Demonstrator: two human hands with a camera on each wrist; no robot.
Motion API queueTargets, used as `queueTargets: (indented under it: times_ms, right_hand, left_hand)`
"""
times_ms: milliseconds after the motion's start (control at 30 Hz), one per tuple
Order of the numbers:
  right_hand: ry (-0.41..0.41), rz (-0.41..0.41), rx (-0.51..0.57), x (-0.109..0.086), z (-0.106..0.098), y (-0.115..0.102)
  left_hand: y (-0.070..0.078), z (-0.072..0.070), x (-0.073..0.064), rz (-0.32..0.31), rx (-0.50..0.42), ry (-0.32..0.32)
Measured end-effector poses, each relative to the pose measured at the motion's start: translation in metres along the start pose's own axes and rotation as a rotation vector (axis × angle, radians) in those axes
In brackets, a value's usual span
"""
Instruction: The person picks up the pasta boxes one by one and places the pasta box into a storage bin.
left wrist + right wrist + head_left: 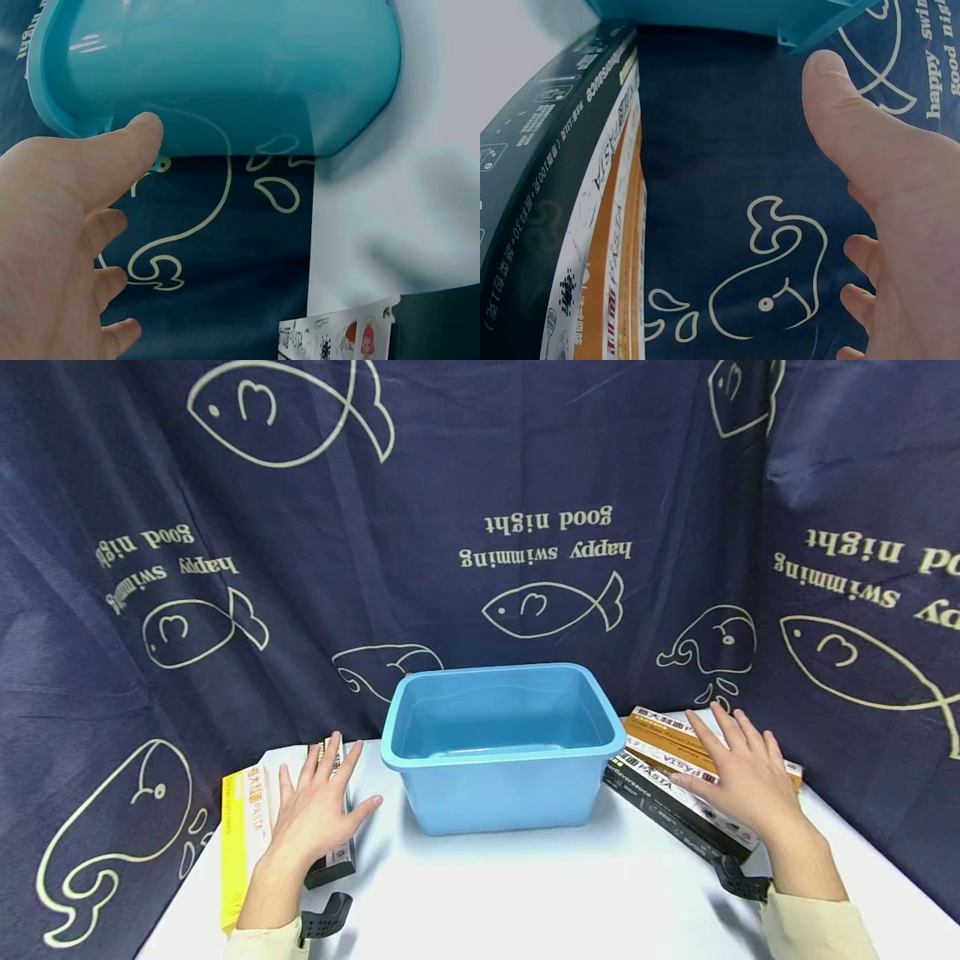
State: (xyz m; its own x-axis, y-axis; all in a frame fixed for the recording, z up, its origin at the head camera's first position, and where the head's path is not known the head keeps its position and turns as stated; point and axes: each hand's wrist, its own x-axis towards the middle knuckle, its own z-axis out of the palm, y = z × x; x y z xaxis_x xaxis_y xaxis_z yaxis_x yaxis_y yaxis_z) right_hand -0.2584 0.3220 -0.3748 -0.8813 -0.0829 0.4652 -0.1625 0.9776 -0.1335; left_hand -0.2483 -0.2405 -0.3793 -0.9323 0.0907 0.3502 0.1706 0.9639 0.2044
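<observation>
My left hand [315,814] hovers with spread fingers over a black-and-white pasta box [337,858], holding nothing. Beside it, to the left, lies a yellow-and-white pasta box [238,843]. On the other side, my right hand [742,777] is spread above several pasta boxes lying side by side, also holding nothing. Nearest the middle there is a black pasta box [660,806]; orange pasta boxes [667,739] lie behind it, partly hidden by the hand. Between the hands stands a light blue plastic bin [502,797], its visible inside bare.
A white table [525,893] carries everything. Dark blue cloth [420,552] printed with fish and whales hangs behind and along both sides. Each wrist wears a black camera mount, such as the left wrist mount [327,917].
</observation>
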Motion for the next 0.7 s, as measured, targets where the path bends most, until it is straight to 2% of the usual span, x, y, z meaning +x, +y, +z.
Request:
queueTargets:
  times_ms: [300,367,467,600,700]
  right_hand:
    - [-0.021,0.020,0.024,0.001,-0.002,0.003]
    - [-0.026,0.032,0.031,0.000,-0.003,0.006]
    - [-0.028,0.053,0.042,0.000,-0.004,0.014]
    - [-0.028,0.114,0.073,-0.003,-0.005,0.030]
    - [-0.042,0.174,0.133,-0.006,-0.003,0.044]
  left_hand:
    - [-0.002,0.001,0.001,-0.016,-0.038,0.003]
    - [-0.002,0.002,0.001,-0.021,-0.053,0.018]
    - [0.000,0.003,0.002,-0.039,-0.080,0.074]
    - [0.005,0.002,0.004,-0.079,-0.177,0.151]
    - [0.010,0.001,0.006,-0.120,-0.298,0.176]
